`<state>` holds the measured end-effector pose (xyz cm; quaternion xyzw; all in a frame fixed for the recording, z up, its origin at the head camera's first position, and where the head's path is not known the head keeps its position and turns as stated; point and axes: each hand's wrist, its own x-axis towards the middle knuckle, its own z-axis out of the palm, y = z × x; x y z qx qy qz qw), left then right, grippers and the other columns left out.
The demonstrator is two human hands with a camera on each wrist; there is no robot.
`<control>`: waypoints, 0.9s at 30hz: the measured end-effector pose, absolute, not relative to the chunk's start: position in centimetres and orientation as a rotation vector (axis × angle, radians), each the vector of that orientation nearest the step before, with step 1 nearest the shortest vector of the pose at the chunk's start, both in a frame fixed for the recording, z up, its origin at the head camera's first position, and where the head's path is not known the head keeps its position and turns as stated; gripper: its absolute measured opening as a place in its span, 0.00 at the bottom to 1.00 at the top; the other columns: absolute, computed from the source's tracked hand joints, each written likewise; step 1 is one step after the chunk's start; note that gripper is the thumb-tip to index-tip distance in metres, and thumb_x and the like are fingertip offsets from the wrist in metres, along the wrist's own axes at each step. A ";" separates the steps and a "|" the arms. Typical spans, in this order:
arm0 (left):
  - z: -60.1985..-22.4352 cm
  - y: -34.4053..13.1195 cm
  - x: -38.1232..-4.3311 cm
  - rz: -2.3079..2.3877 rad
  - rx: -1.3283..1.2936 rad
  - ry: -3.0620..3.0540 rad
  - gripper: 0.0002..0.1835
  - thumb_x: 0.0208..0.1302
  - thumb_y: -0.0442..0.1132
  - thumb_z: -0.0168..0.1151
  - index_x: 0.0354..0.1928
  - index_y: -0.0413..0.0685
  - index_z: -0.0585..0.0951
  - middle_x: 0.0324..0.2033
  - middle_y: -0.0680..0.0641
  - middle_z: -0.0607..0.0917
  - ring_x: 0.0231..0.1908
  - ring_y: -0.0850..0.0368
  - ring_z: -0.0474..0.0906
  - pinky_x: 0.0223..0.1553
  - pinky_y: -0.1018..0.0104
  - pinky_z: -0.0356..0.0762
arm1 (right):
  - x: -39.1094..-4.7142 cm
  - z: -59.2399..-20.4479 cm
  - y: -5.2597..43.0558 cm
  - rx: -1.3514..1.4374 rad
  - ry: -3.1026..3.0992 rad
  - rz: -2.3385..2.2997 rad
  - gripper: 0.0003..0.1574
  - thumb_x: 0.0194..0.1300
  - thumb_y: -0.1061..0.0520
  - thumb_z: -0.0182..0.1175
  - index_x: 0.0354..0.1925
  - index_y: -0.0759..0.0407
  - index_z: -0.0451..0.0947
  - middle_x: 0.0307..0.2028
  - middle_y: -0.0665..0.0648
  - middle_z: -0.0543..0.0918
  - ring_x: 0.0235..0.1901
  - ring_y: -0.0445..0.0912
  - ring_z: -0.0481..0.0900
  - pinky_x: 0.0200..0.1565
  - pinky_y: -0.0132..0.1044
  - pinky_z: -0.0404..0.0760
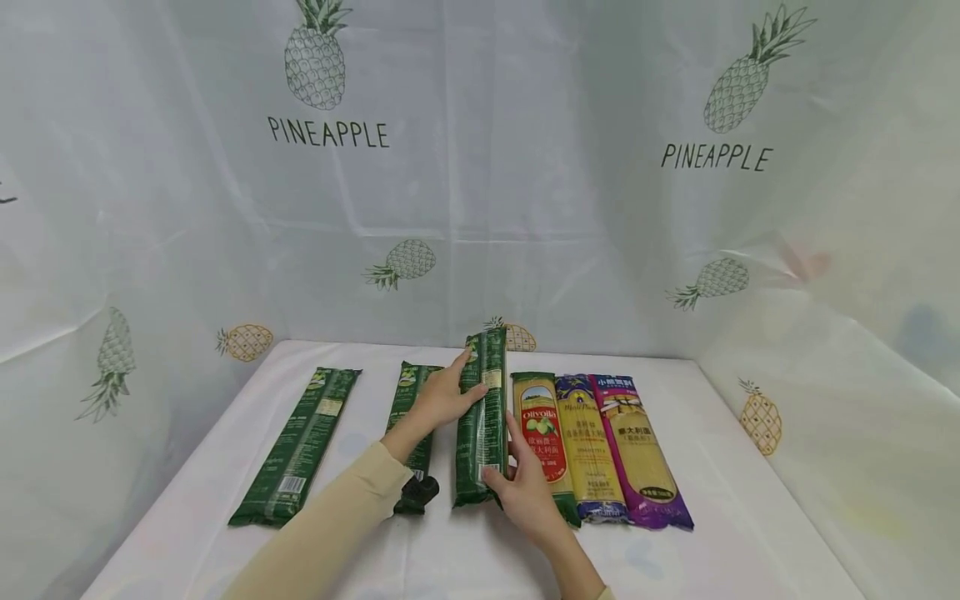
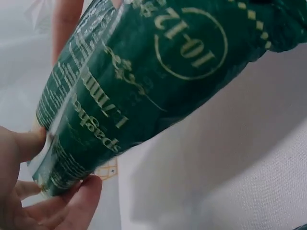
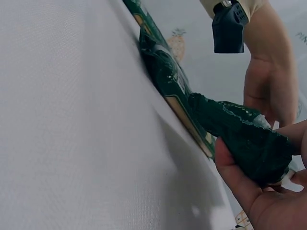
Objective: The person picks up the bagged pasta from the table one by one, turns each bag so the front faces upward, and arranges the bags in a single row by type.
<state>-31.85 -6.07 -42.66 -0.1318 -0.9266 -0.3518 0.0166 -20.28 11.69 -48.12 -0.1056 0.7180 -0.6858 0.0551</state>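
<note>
Pineapple-print cloth covers the desk [image 1: 720,533] and walls. You hold the dark green spaghetti pack [image 1: 482,417] mid-desk, far end lifted: left hand [image 1: 442,396] curled round the upper part, right hand [image 1: 525,492] gripping the near end. Olivoila pack [image 1: 542,433] lies just right; another green pack [image 1: 300,446] well left.
</note>
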 end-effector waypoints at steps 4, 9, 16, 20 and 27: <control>-42.8 -5.8 -31.6 -1.107 -0.404 -2.875 0.45 0.76 0.58 0.64 0.86 0.51 0.57 0.74 0.32 0.72 0.70 0.28 0.71 0.64 0.29 0.73 | -20.2 -48.1 11.6 -0.318 2.231 -2.062 0.58 0.77 0.67 0.61 0.88 0.42 0.40 0.68 0.70 0.71 0.56 0.56 0.85 0.49 0.39 0.88; -43.0 -5.5 -31.3 -1.299 -0.392 -2.806 0.48 0.74 0.56 0.68 0.86 0.54 0.54 0.77 0.34 0.68 0.73 0.28 0.66 0.65 0.28 0.70 | -20.2 -48.0 11.5 -0.293 2.374 -1.986 0.59 0.75 0.65 0.64 0.88 0.43 0.42 0.72 0.69 0.69 0.58 0.56 0.83 0.49 0.41 0.88; -43.3 -5.2 -31.2 -1.501 -0.342 -2.703 0.47 0.73 0.49 0.71 0.86 0.59 0.55 0.76 0.33 0.69 0.70 0.29 0.71 0.63 0.30 0.74 | -20.1 -47.6 11.8 -0.300 2.468 -1.902 0.60 0.73 0.61 0.68 0.88 0.48 0.43 0.68 0.68 0.74 0.52 0.52 0.83 0.44 0.39 0.87; -43.0 -5.2 -31.0 -1.611 -0.302 -2.683 0.44 0.75 0.45 0.69 0.86 0.62 0.56 0.74 0.30 0.70 0.71 0.29 0.70 0.62 0.32 0.76 | -20.2 -47.3 12.1 -0.310 2.420 -1.887 0.58 0.75 0.57 0.68 0.88 0.46 0.44 0.64 0.67 0.77 0.52 0.53 0.85 0.47 0.43 0.88; -43.0 -5.3 -31.1 -1.737 -0.248 -2.653 0.42 0.77 0.41 0.66 0.85 0.65 0.57 0.74 0.30 0.69 0.71 0.29 0.69 0.63 0.30 0.74 | -20.5 -46.9 13.1 -0.187 2.115 -1.955 0.49 0.82 0.49 0.55 0.87 0.32 0.41 0.70 0.67 0.70 0.46 0.46 0.76 0.42 0.36 0.76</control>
